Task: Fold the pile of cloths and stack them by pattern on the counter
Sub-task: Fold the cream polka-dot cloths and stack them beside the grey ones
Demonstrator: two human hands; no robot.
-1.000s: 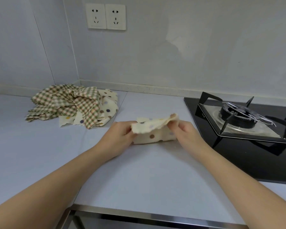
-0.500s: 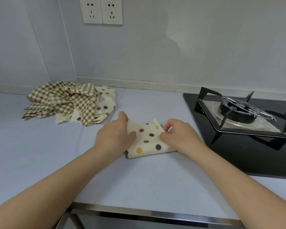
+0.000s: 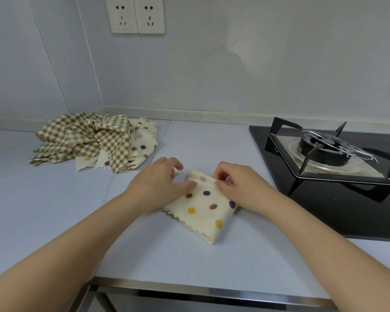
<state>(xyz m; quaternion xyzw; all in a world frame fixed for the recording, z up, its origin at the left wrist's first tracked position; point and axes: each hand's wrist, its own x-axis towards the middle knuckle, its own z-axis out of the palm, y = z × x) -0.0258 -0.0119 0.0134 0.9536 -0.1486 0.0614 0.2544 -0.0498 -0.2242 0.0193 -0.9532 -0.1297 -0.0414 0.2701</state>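
A cream cloth with coloured dots [image 3: 203, 210] lies folded into a small rectangle on the pale counter [image 3: 54, 210], its zigzag edges toward me. My left hand [image 3: 160, 183] rests on its far left corner, thumb pressing the fabric. My right hand [image 3: 239, 185] pinches the far right edge between thumb and fingers. At the back left sits the loose pile [image 3: 92, 140]: green-and-pink checked cloths on top, more dotted cream cloths under and to the right.
A black glass gas hob [image 3: 338, 194] with a metal pan support and burner fills the right side, close to my right hand. Two wall sockets [image 3: 136, 15] are above the pile. The counter's metal front edge [image 3: 212, 291] runs along the bottom.
The dotted cloth was held up between both hands, then laid down on the counter and folded flat. Both hands now press its far edge.
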